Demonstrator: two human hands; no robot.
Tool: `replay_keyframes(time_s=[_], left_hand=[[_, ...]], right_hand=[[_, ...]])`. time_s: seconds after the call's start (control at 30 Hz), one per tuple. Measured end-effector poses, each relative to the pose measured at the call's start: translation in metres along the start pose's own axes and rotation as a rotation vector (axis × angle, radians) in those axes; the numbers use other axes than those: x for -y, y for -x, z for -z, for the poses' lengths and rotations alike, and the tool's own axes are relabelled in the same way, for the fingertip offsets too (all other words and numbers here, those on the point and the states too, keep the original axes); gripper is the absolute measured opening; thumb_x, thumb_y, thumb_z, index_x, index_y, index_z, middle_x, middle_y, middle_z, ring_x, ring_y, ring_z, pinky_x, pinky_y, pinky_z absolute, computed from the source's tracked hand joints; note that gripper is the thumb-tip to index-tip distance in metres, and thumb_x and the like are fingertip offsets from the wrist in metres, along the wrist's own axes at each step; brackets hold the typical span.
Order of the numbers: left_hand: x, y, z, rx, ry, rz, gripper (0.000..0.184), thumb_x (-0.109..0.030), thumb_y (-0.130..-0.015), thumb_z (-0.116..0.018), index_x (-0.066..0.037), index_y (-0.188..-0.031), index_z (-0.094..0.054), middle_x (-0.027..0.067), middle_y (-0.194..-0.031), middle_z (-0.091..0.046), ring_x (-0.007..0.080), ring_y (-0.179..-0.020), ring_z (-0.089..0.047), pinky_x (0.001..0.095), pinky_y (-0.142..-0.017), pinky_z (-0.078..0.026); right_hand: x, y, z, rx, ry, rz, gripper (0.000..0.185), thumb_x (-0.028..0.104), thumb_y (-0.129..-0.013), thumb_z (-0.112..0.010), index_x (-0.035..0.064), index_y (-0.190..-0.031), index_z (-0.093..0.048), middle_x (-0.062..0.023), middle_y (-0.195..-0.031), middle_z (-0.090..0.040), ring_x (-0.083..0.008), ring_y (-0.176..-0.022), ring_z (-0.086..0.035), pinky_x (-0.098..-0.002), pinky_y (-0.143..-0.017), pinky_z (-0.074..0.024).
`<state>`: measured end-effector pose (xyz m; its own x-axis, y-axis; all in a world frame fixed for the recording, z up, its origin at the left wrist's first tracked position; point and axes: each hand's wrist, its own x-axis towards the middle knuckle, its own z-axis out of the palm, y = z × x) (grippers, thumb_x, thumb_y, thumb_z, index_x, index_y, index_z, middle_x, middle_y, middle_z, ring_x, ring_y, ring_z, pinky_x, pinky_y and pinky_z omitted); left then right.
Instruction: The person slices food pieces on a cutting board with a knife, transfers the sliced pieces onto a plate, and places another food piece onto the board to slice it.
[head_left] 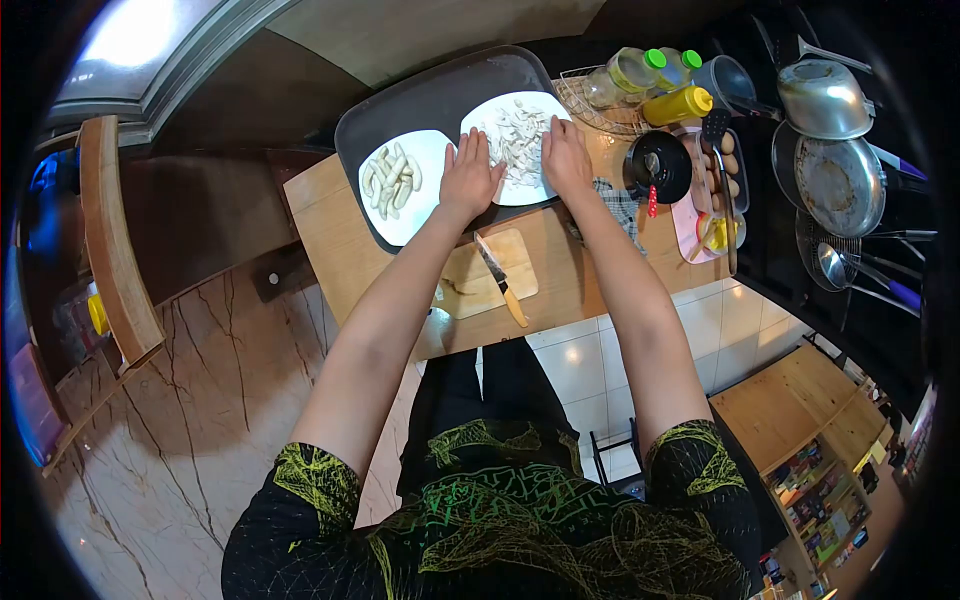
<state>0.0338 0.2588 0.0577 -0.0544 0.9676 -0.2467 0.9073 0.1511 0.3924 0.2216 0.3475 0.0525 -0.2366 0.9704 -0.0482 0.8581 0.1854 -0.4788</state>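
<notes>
A white plate [536,193] heaped with shredded white pieces [518,145] sits on a dark tray [440,95]. My left hand [470,178] lies over its left edge, fingers stretched out and thumb apart. At its right edge, my right hand [567,158] rests with fingers extended along the rim. To the left, a second white plate [405,228] bears several pale, finger-shaped pieces [392,182]. Below the tray, a knife [500,278] with a yellow handle lies on a wooden cutting board [522,257], touched by neither hand.
Right of the tray are a checked cloth [622,212], a black pan [657,168], a yellow squeeze bottle [678,105], green-capped bottles [625,78] and eggs [727,163]. Pots [825,100] and ladles [832,265] hang at the far right. The wooden table [345,275] supports the tray.
</notes>
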Motion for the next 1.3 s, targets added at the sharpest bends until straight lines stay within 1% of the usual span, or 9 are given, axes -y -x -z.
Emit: replay_keyframes(time_s=[0.1,0.2,0.33,0.4,0.43,0.53,0.93,1.13,1.3], left_hand=[[0.001,0.004,-0.005,0.002,-0.070,-0.024,0.083,-0.052,-0.111,-0.049,0.002,-0.169,-0.026,0.0210,-0.177,-0.028,0.0341,-0.165,-0.026,0.0520,-0.135,-0.016],[0.006,0.010,-0.009,-0.223,-0.142,-0.163,0.084,-0.055,-0.110,-0.052,0.003,-0.167,-0.034,0.0212,-0.176,-0.031,0.0340,-0.163,-0.031,0.0520,-0.133,-0.024],[0.014,0.005,-0.011,-0.255,-0.158,-0.187,0.080,-0.052,-0.109,-0.055,0.004,-0.165,-0.038,0.0229,-0.174,-0.035,0.0349,-0.162,-0.034,0.0515,-0.132,-0.027],[0.009,-0.001,-0.002,-0.261,-0.053,-0.139,0.078,-0.047,-0.108,-0.058,0.006,-0.163,-0.040,0.0238,-0.169,-0.042,0.0366,-0.155,-0.043,0.0486,-0.129,-0.033],[0.006,-0.004,0.002,-0.270,0.092,-0.138,0.066,-0.033,-0.109,-0.060,0.006,-0.159,-0.043,0.0249,-0.160,-0.051,0.0415,-0.142,-0.053,0.0481,-0.120,-0.043],[-0.001,-0.017,0.009,-0.176,0.225,-0.036,0.060,-0.023,-0.105,-0.062,0.004,-0.157,-0.047,0.0233,-0.153,-0.056,0.0409,-0.136,-0.057,0.0462,-0.116,-0.047],[0.005,-0.048,0.014,-0.073,0.195,0.014,0.048,-0.005,-0.096,-0.062,0.002,-0.143,-0.061,0.0222,-0.136,-0.061,0.0415,-0.125,-0.060,0.0481,-0.109,-0.053],[0.001,-0.042,0.007,-0.225,0.195,-0.026,0.048,-0.005,-0.094,-0.063,0.000,-0.142,-0.062,0.0217,-0.139,-0.061,0.0417,-0.126,-0.060,0.0484,-0.108,-0.053],[0.003,-0.043,0.010,-0.126,0.180,-0.043,0.047,-0.008,-0.097,-0.062,0.001,-0.143,-0.061,0.0211,-0.142,-0.061,0.0400,-0.128,-0.060,0.0480,-0.110,-0.052]], right_hand=[[0.006,0.003,0.002,0.016,-0.029,0.048,0.042,0.026,-0.110,-0.054,0.0014,-0.143,-0.064,-0.0186,-0.136,-0.063,-0.0384,-0.127,-0.060,-0.0499,-0.109,-0.0506],[0.008,-0.005,0.007,-0.048,0.033,0.071,0.038,0.024,-0.109,-0.055,0.0019,-0.138,-0.066,-0.0179,-0.131,-0.065,-0.0384,-0.127,-0.060,-0.0500,-0.108,-0.0504],[-0.003,-0.028,-0.006,-0.112,0.004,0.183,0.036,0.021,-0.107,-0.056,0.0022,-0.136,-0.067,-0.0195,-0.131,-0.064,-0.0391,-0.126,-0.059,-0.0496,-0.108,-0.0498],[-0.006,-0.033,-0.013,-0.109,0.015,0.218,0.037,0.020,-0.106,-0.056,0.0020,-0.136,-0.067,-0.0199,-0.131,-0.064,-0.0391,-0.126,-0.059,-0.0494,-0.108,-0.0497],[-0.007,-0.033,-0.016,-0.105,0.024,0.257,0.037,0.019,-0.105,-0.057,0.0019,-0.136,-0.067,-0.0204,-0.132,-0.064,-0.0391,-0.126,-0.059,-0.0492,-0.109,-0.0496],[0.006,-0.031,-0.002,0.064,0.021,0.194,0.037,0.018,-0.103,-0.058,0.0027,-0.136,-0.067,-0.0192,-0.135,-0.062,-0.0382,-0.129,-0.058,-0.0488,-0.110,-0.0488],[0.013,-0.059,-0.005,0.197,0.118,0.365,0.050,0.001,-0.091,-0.062,0.0120,-0.139,-0.068,-0.0123,-0.133,-0.063,-0.0344,-0.126,-0.060,-0.0459,-0.106,-0.0513],[0.021,-0.055,-0.006,0.188,0.185,0.428,0.047,0.006,-0.097,-0.058,0.0160,-0.141,-0.069,-0.0105,-0.138,-0.062,-0.0308,-0.130,-0.059,-0.0449,-0.106,-0.0496],[0.026,-0.052,0.000,0.247,0.165,0.427,0.051,0.006,-0.096,-0.060,0.0205,-0.144,-0.069,-0.0108,-0.140,-0.063,-0.0316,-0.129,-0.060,-0.0449,-0.107,-0.0492]])
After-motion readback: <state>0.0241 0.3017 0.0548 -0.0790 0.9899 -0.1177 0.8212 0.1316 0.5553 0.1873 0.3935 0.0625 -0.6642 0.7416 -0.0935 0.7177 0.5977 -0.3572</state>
